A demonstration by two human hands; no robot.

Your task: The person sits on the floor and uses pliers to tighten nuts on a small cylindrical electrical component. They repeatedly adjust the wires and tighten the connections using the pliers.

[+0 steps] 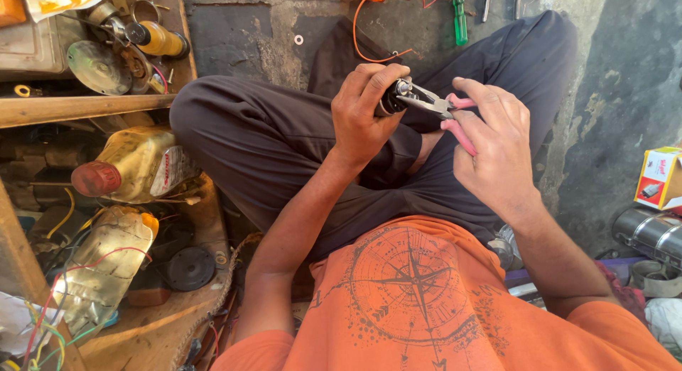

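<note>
I sit cross-legged on a concrete floor in dark trousers and an orange shirt. My left hand [364, 108] is closed around a small dark cylindrical part [391, 99] with a shiny metal tip, held above my lap. My right hand [494, 140] grips pliers with pink handles [455, 122]. The plier jaws [420, 95] meet the metal tip of the part. Most of the part is hidden by my fingers.
A wooden crate [153, 328] at left holds a dirty oil jug with a red cap [135, 165], a plastic bottle [106, 268], wires and a black disc [190, 268]. A green screwdriver [460, 19] and orange wire [359, 41] lie ahead. A small box [661, 178] and metal cylinder [648, 232] sit right.
</note>
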